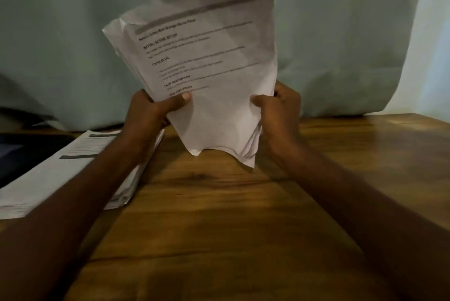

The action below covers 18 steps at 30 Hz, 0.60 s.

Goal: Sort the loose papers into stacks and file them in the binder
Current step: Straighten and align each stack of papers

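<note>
Hands: left hand (155,108) and right hand (280,108) each grip a side edge of an upright sheaf (209,69), thumbs in front | Sheaf: above counter (243,203), bottom edge near the wood; light, floppy, rumpled, likely to slip apart, best held low by both sides | Left: flat stack (48,179), dark binder-like thing (14,154) beyond.

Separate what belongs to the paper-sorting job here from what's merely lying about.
Job:
- bundle of papers, upright, lower edge on the table
- left hand and right hand, gripping its sides
- flat paper stack at left

Lying about:
- dark flat object, possibly the binder, unclear
- pale curtain
</note>
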Each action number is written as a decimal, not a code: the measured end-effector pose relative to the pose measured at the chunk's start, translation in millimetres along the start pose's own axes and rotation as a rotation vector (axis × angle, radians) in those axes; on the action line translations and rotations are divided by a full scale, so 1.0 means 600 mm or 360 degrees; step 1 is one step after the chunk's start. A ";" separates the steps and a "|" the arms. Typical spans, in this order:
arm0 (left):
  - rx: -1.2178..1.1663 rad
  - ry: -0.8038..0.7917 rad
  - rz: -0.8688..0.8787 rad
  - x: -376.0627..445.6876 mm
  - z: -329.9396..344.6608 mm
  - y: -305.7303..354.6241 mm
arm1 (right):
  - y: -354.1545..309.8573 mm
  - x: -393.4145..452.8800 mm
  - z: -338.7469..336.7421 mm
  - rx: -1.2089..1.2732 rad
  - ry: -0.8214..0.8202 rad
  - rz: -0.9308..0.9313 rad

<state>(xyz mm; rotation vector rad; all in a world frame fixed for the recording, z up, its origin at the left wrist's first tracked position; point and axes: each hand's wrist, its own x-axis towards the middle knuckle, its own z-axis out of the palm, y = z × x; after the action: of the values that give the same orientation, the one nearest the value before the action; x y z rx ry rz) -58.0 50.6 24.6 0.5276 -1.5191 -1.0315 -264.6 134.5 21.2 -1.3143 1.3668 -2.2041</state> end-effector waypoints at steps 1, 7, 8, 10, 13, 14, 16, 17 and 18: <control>0.0009 0.0002 -0.0026 -0.004 -0.002 -0.014 | 0.004 -0.006 -0.001 0.0027 -0.0013 0.0019; 0.0086 -0.0072 -0.0151 -0.005 0.001 -0.047 | 0.008 -0.004 -0.025 -0.0027 -0.0166 0.0101; 0.0065 -0.0045 -0.0135 -0.003 0.004 -0.043 | 0.009 0.000 -0.025 -0.0009 -0.0178 0.0130; 0.0042 -0.0024 -0.0084 -0.003 0.012 -0.035 | 0.009 0.001 -0.024 0.0056 -0.0264 0.0227; 0.0135 -0.0058 -0.0006 -0.009 0.017 -0.030 | 0.009 -0.012 -0.022 0.0079 -0.0371 0.0283; 0.0168 -0.0070 0.0026 -0.013 0.019 -0.023 | 0.004 -0.017 -0.020 -0.0009 -0.0374 0.0187; 0.0163 -0.0062 0.0049 -0.014 0.018 -0.015 | -0.011 -0.029 -0.014 -0.0313 -0.0368 -0.0110; 0.0134 -0.0046 0.0036 -0.020 0.018 -0.011 | -0.018 -0.040 -0.011 -0.0421 -0.0357 -0.0216; 0.0099 -0.0024 0.0051 -0.022 0.018 -0.005 | -0.023 -0.047 -0.009 -0.0457 -0.0332 -0.0320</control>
<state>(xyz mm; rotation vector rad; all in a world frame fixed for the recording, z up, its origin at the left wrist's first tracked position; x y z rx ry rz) -65.9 63.1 15.3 0.5385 -1.5722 -0.9682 -249.4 162.2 15.5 -1.7984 1.5714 -1.9682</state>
